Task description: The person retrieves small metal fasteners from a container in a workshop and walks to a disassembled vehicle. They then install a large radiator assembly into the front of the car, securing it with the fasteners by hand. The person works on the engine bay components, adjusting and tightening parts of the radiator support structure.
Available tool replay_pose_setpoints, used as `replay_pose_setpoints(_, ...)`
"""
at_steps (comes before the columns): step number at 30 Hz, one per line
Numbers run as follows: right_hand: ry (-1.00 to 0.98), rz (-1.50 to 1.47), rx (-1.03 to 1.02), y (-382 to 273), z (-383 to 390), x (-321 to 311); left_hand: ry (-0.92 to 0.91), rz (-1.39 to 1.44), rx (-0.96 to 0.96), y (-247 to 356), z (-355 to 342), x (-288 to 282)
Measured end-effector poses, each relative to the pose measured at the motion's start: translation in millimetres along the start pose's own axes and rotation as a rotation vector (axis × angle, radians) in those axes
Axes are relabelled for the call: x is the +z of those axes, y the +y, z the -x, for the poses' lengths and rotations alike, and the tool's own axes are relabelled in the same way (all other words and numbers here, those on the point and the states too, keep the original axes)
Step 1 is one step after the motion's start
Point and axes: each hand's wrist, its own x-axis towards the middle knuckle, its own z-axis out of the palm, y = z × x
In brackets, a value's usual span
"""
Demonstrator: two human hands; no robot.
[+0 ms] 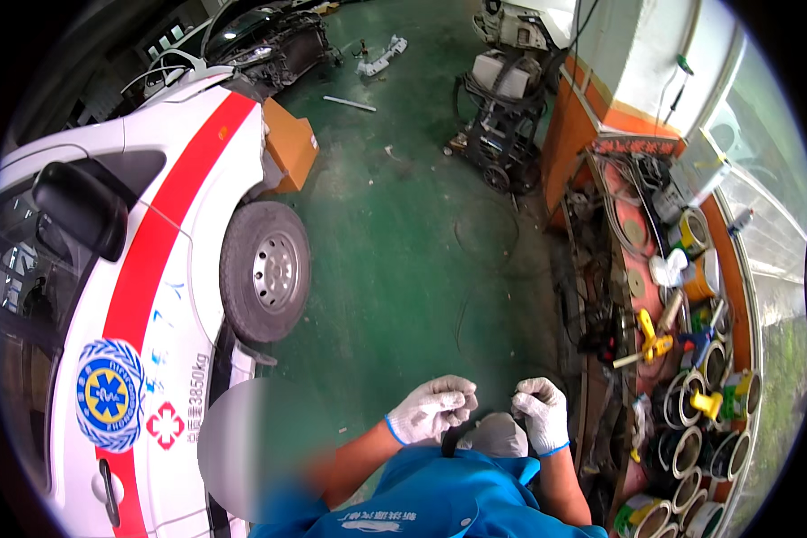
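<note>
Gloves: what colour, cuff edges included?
Off-white gloves with blue cuff edges; shown in the head view, the only one.

The bench carries cans, a yellow tool

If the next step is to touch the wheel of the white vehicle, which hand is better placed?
Probably the left hand: it is nearer to the wheel, which is on the person's left. The right hand is farther away.
</note>
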Motion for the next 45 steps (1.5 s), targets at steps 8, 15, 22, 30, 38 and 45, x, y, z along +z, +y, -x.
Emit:
replay_pose_setpoints(8,-0.217,0.016,0.106,-27,-229,86,0.24,-0.044,0.183,151,-87,-35)
replay_pose_setpoints(15,-0.456,0.075,0.29,-98,-457,209,0.532,-0.082,0.393,324,-166,-46)
replay_pose_setpoints(22,-0.663,0.184,0.355,-134,-655,337,0.566,0.016,0.589,494,-250,-94)
replay_pose_setpoints(30,-0.466,0.209,0.402,-111,-927,449,0.516,0.086,0.59,770,-339,-167)
replay_pose_setpoints(38,-0.113,-0.042,0.308,-146,-1129,505,0.566,-0.085,0.558,1066,-414,-185)
replay_pose_setpoints(45,-0.181,-0.11,0.324,-130,-1374,625,0.652,-0.012,0.579,1264,-526,-274)
